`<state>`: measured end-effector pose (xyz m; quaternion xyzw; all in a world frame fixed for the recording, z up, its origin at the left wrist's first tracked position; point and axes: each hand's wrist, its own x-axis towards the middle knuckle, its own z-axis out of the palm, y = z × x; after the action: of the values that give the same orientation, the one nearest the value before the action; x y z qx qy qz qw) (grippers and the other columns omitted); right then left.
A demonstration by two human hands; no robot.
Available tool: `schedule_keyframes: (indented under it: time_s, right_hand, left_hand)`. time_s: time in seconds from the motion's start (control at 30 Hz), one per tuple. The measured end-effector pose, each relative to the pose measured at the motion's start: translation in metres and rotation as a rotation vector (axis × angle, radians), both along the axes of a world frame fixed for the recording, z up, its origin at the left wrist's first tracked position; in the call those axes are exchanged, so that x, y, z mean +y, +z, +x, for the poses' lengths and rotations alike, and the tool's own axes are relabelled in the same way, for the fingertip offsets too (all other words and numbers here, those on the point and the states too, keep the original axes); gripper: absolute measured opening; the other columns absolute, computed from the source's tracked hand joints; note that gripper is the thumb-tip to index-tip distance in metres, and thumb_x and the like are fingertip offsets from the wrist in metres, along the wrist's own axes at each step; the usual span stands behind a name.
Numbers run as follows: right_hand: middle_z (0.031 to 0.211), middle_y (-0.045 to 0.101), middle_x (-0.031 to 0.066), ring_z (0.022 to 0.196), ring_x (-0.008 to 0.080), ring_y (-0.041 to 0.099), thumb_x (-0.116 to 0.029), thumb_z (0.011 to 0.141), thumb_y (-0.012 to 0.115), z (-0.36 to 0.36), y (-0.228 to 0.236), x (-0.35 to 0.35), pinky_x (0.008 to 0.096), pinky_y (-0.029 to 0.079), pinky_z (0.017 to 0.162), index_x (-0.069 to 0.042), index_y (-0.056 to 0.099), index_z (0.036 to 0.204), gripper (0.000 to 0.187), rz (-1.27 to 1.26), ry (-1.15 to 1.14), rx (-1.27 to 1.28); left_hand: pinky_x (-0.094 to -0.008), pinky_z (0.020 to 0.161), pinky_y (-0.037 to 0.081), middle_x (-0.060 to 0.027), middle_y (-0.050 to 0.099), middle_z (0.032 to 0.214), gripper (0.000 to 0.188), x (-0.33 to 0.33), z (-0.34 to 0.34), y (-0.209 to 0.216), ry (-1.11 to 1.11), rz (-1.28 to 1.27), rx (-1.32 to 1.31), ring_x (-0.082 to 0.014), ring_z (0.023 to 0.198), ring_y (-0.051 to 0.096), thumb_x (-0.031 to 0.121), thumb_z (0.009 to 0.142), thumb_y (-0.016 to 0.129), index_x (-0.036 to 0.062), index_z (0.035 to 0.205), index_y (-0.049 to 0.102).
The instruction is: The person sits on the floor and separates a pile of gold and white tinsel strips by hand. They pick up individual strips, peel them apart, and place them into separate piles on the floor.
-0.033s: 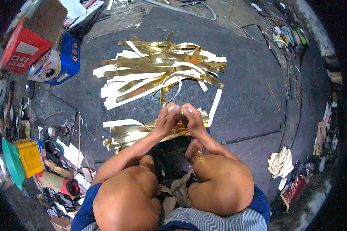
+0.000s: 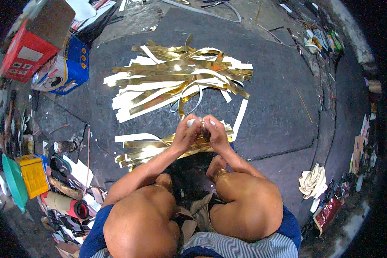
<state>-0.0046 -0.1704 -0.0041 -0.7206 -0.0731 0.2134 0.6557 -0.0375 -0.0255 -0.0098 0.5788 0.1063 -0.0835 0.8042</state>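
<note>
My left hand [image 2: 187,134] and my right hand [image 2: 216,134] meet in front of my knees, fingers bent and thumbs close together. Both are closed on a gold-and-white strip [image 2: 191,123], whose white side shows by the left fingers; the rest of it is mostly covered. Under my wrists lies a small bundle of gold and white strips [image 2: 144,151]. Farther away, a larger pile of similar strips [image 2: 159,84] is spread over the dark floor sheet [image 2: 275,94]. One white strip [image 2: 241,118] slants beside my right hand.
A red box [image 2: 32,49] and a blue-and-white box [image 2: 66,66] stand at the far left. Nearer on that side are a yellow container [image 2: 32,176], a green dish-like piece [image 2: 13,180], a cardboard tube [image 2: 62,203] and scraps. To the right lies a crumpled cream cloth [image 2: 312,181].
</note>
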Motion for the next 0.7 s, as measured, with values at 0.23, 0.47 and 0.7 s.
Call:
schedule_keyframes:
  time_s: [0.23, 0.47, 0.7]
  right_hand:
    - [0.078, 0.046, -0.0052, 0.073, 0.0045, 0.042, -0.027, 0.099, 0.047, 0.005, -0.005, 0.002, 0.022, 0.036, 0.066, -0.007, 0.053, 0.09, 0.023, 0.094, 0.009, -0.001]
    - [0.081, 0.053, 0.0016, 0.079, 0.0123, 0.051, -0.025, 0.1, 0.046, 0.003, 0.004, -0.008, 0.0271, 0.044, 0.071, -0.004, 0.052, 0.091, 0.023, -0.033, 0.003, -0.117]
    - [0.099, 0.061, 0.0193, 0.085, 0.0285, 0.06, -0.013, 0.087, 0.047, 0.06, -0.015, -0.109, 0.0376, 0.049, 0.071, 0.008, 0.05, 0.113, 0.033, 0.819, -0.695, 0.572]
  left_hand:
    - [-0.0224, 0.051, 0.037, 0.0044, 0.05, 0.066, 0.027, -0.001, 0.011, -0.002, -0.011, 0.236, -0.057, -0.0036, 0.062, 0.046, 0.026, 0.091, 0.067, 0.0079, 0.078, 0.052]
    - [-0.0257, 0.051, 0.04, 0.0001, 0.056, 0.067, 0.025, 0.016, 0.013, 0.01, -0.245, 0.169, 0.046, -0.0076, 0.06, 0.049, 0.026, 0.095, 0.058, 0.0054, 0.082, 0.055]
    - [-0.0347, 0.064, 0.053, -0.0189, 0.064, 0.09, 0.026, 0.123, 0.016, 0.01, 0.674, -0.26, 0.258, -0.0252, 0.073, 0.062, 0.019, 0.096, 0.042, -0.0036, 0.103, 0.052]
